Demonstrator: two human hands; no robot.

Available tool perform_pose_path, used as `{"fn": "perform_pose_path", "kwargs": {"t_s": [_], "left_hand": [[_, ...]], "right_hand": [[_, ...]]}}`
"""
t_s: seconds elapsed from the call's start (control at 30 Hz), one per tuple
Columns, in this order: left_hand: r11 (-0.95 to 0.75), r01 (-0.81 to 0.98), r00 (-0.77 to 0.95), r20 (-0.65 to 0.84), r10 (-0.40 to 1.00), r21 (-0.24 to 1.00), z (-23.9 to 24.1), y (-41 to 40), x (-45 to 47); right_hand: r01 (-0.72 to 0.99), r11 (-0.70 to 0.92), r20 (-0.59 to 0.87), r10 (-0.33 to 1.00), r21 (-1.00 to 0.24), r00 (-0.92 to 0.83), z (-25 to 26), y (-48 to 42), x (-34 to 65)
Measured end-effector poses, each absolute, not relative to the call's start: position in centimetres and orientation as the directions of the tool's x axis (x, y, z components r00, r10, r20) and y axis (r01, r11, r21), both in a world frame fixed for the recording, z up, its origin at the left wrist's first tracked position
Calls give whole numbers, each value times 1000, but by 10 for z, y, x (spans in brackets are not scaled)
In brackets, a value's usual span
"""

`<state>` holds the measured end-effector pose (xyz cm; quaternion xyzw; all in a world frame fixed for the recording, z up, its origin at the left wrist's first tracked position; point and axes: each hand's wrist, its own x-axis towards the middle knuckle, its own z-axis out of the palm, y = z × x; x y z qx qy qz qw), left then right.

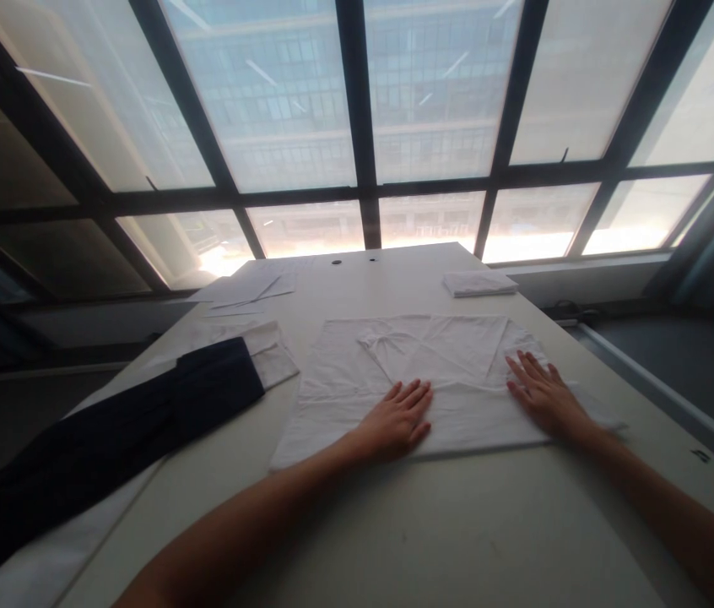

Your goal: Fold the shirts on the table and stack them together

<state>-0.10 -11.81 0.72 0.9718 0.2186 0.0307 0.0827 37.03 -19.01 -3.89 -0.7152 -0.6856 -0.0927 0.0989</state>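
Note:
A white garment [433, 355] lies spread flat on the pale table [395, 523], partly folded with its sides turned in. My left hand [398, 418] rests palm down on the garment's near middle, fingers stretched out. My right hand [543, 393] lies flat on the garment's right side, fingers spread. Neither hand grips anything.
A dark navy garment [122, 431] over white cloth lies along the table's left side. A folded white cloth [478, 283] sits at the far right. Paper sheets [256, 289] lie at the far left. Large windows stand behind the table; the floor drops away on both sides.

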Motion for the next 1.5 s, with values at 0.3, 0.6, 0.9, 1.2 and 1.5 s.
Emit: {"fn": "perform_pose_path", "kwargs": {"t_s": [0.3, 0.6, 0.9, 1.2, 1.5], "left_hand": [[-890, 417, 903, 23, 428, 185, 8, -118, -1], [-893, 418, 904, 24, 428, 168, 5, -117, 0], [-894, 415, 904, 34, 426, 168, 3, -117, -1], [-894, 415, 904, 33, 426, 170, 4, -117, 1], [-907, 393, 915, 30, 401, 151, 7, -127, -3]], "right_hand": [[998, -54, 275, 960, -22, 58, -40, -190, 370], [998, -64, 272, 960, -2, 62, -43, -188, 371], [999, -46, 340, 939, -10, 46, -44, -188, 372], [994, 105, 373, 924, -37, -84, -36, -186, 364], [998, 58, 288, 956, -24, -49, -48, -196, 365]]}}
